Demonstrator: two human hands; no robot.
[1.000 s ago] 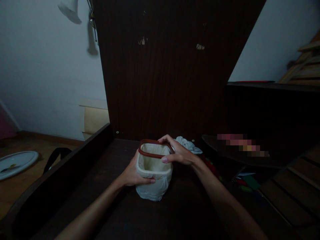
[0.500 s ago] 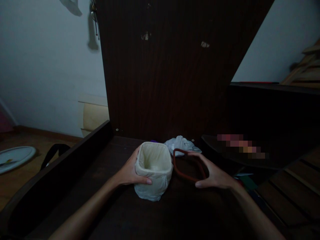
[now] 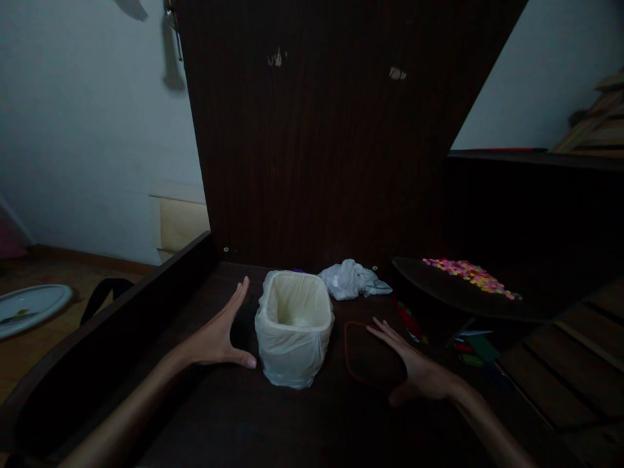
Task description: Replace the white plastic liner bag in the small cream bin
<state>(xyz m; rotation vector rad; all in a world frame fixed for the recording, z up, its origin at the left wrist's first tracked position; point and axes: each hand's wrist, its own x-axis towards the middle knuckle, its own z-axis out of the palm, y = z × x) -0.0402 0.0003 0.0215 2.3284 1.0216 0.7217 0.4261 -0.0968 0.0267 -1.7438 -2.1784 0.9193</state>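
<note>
A small white bin (image 3: 295, 351) lined with a thin plastic bag stands upright on the dark wooden surface (image 3: 234, 429), its opening facing up. To the left of it is my left hand (image 3: 219, 338), thumb and fingers spread, apart from the bin. A reddish-brown rim ring (image 3: 347, 351), rounded at its corners, appears to lie on the surface right of the bin. Over the ring's right side my right hand (image 3: 419, 370) spreads its fingers and thumb; whether it still touches the ring is hard to see in the dim light.
A crumpled white plastic bag (image 3: 351, 279) lies behind the bin against the dark panel (image 3: 316, 130). A raised board (image 3: 121, 312) edges the left side. Small colourful pieces (image 3: 470, 274) sit on a dark shelf (image 3: 439, 289) at right. A white oval dish (image 3: 36, 307) is at far left.
My left hand has let go of the bin and moved left. The brown ring has come down toward the surface, and my right hand has opened and moved slightly lower.
</note>
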